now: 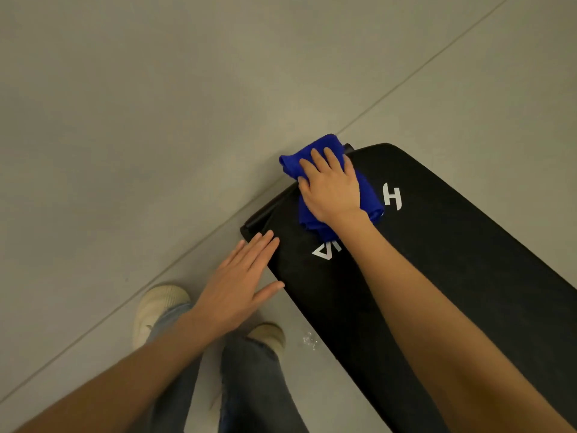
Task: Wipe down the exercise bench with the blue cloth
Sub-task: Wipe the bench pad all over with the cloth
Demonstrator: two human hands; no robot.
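Note:
The black padded exercise bench (452,260) runs from the centre to the lower right, with white letters printed near its end. A bunched blue cloth (315,151) lies on the bench's end edge, partly hanging over it. My right hand (332,187) presses flat on top of the cloth, fingers spread over it. Lower down, my left hand (240,285) is open with its fingers straight, resting against the bench's left corner and holding nothing.
Grey tiled floor (156,120) surrounds the bench, with grout lines running diagonally. My two feet in light shoes (159,307) and jeans stand at the lower left beside the bench. A small wet spot (309,340) glints on the floor by the bench's side.

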